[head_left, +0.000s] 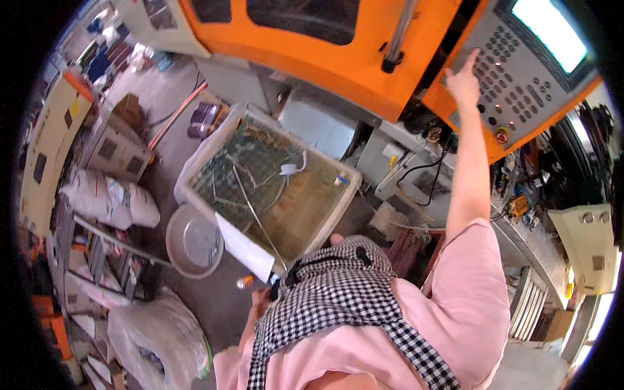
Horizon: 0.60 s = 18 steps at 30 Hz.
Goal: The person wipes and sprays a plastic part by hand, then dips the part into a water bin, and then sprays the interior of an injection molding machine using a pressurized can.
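My right hand (463,84) reaches up to the grey control panel (520,97) on the orange machine. Its index finger is stretched out against the keys at the panel's left side, the thumb stands apart, and nothing is held. Above the keys a lit screen (552,29) glows white. My left hand (260,301) hangs low by my checked apron (331,292), next to a small dark thing (275,286). Its fingers are mostly hidden, so whether it grips that thing does not show.
Before me stands a pale tub (351,188) of murky water with a thin rod across it. A round basin (172,240), white sacks (123,201) and a plastic-wrapped bundle (159,331) lie left. The orange machine door (312,58) spans the back; a cluttered bench (539,244) is at right.
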Each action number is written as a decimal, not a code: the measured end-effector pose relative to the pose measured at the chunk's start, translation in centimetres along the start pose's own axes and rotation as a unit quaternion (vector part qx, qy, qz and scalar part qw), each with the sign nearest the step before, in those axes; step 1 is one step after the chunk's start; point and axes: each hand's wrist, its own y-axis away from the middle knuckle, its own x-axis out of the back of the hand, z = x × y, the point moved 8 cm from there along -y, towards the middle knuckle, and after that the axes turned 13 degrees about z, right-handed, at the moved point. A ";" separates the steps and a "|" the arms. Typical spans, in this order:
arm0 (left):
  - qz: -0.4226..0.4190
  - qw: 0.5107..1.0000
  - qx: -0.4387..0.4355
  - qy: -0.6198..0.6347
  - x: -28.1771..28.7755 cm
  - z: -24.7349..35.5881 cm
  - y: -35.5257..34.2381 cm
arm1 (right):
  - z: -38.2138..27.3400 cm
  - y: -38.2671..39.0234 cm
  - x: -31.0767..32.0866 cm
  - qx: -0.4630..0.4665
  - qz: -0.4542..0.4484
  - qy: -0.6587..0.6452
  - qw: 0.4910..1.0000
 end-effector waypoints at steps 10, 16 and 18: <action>0.030 0.989 -0.138 -0.039 1.5 1.0 3.2 | -1.2 1.7 0.3 -0.013 0.001 -0.026 1.000; -0.045 0.975 0.076 0.205 0.6 -1.8 5.6 | -2.0 9.2 -1.1 0.084 0.105 -0.158 0.978; -0.064 0.940 0.212 0.258 -0.3 -4.4 5.5 | -1.5 13.3 -5.1 0.092 0.077 -0.207 0.971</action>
